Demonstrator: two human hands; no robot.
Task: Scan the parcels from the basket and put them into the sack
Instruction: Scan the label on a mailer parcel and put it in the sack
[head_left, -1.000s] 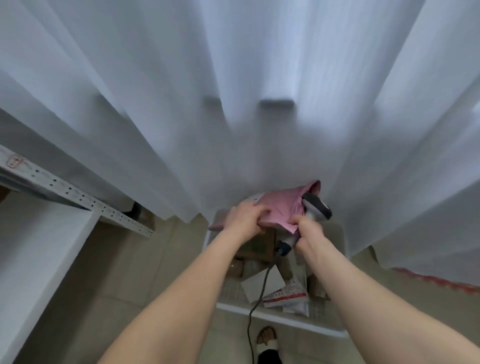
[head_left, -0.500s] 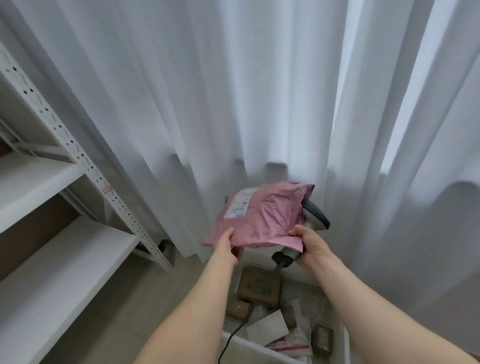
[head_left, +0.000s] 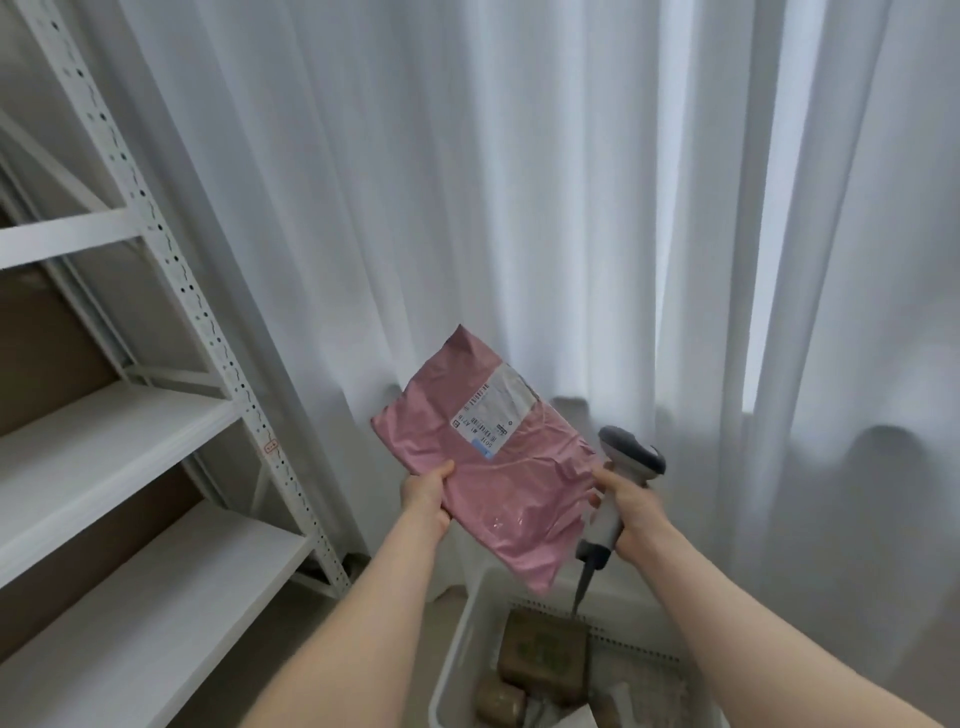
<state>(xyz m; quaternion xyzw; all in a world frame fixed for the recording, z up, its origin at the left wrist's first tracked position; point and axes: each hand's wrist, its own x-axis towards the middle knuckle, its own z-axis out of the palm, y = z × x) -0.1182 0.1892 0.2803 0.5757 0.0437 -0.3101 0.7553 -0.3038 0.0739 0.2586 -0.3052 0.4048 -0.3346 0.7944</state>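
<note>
A pink plastic mailer parcel (head_left: 498, 467) with a white shipping label (head_left: 491, 410) faces up, held in the air above the basket. My left hand (head_left: 428, 499) grips its left edge, thumb on top. My right hand (head_left: 631, 512) holds the handle of a grey and white barcode scanner (head_left: 631, 457) just right of the parcel, its cable hanging down. The white basket (head_left: 457, 654) stands below with brown parcels (head_left: 543, 654) inside. No sack is in view.
White metal shelving (head_left: 171, 415) fills the left side, its boards bare. White curtains (head_left: 519, 208) hang straight ahead and to the right. A strip of floor shows between the shelving and the basket.
The parcel has come up out of the basket and turned label-up. My right hand has let go of the parcel's edge and now holds only the scanner beside it. My view has tilted upward.
</note>
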